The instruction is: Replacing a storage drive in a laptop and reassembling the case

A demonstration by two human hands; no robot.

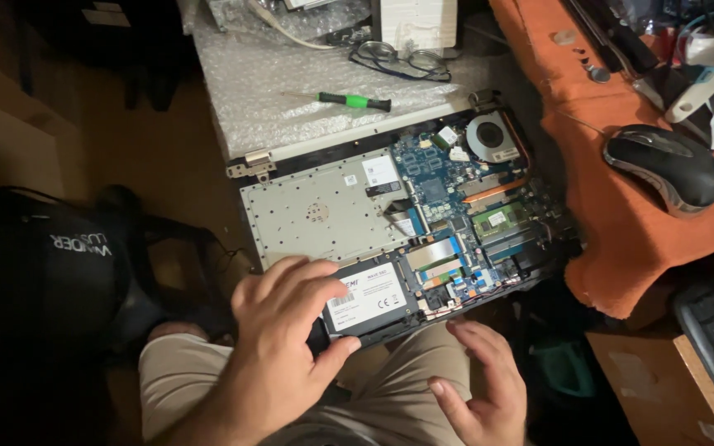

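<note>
drive (371, 297) | left hand (278, 330) grips its edge | right hand (477, 384) loose beside opened laptop (423, 206)

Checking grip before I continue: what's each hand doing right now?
Left hand: closed around the drive in the opened laptop.
Right hand: open, holding nothing.

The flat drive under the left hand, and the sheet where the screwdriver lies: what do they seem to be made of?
The drive looks like a thin black case, plastic or painted metal, I cannot tell which, with a glossy white paper label. The left hand holds it at its edge. The sheet seems to be clear plastic bubble wrap: rows of small bubbles catch the light. The screwdriver lies on it.
</note>
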